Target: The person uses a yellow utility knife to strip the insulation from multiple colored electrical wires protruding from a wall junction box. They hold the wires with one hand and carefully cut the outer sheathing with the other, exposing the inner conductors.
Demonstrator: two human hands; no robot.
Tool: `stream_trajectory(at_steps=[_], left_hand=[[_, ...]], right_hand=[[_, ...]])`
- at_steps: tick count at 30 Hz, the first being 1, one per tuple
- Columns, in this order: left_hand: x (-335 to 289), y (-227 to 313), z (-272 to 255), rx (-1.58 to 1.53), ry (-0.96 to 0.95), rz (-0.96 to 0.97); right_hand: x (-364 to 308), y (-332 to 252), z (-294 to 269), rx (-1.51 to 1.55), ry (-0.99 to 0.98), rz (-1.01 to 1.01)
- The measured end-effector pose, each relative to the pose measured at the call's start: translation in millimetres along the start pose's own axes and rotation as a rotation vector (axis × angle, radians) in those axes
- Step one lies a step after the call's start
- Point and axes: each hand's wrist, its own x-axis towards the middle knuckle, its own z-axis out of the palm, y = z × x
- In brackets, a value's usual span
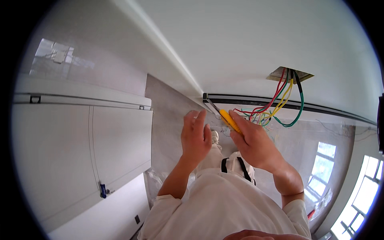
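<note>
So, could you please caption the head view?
Yellow-handled tool in right hand, near one end of a black strip.

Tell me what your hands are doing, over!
Right hand gripping yellow knife, blade near end of black strip. Left hand empty. Coloured wires dangling nearby.

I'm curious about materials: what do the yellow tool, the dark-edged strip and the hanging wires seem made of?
Yellow tool: handle probably plastic, bright and evenly coloured; slim grey end seems metal.
Dark-edged strip: perhaps matt metal, given crisp edges, or plastic.
Hanging wires: likely flexible plastic coating, coloured and smoothly curving.
</note>
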Motion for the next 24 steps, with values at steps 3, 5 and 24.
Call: stream_trajectory(at_steps=[3, 5, 24], left_hand=[[7.5, -11.8, -0.4, -0.051, -0.044, 0.016], [12.3, -18.4, -3.7, -0.058, -0.073, 0.032], [19.2, -23.6, -5.5, -0.153, -0.096, 0.006]], right_hand=[[8.7, -2.6, 5.9, -0.046, 0.034, 0.054], [12.6, -3.0, 9.7, -0.063, 0.050, 0.069], [36.4, -25.8, -10.1, -0.184, -0.108, 0.226]])
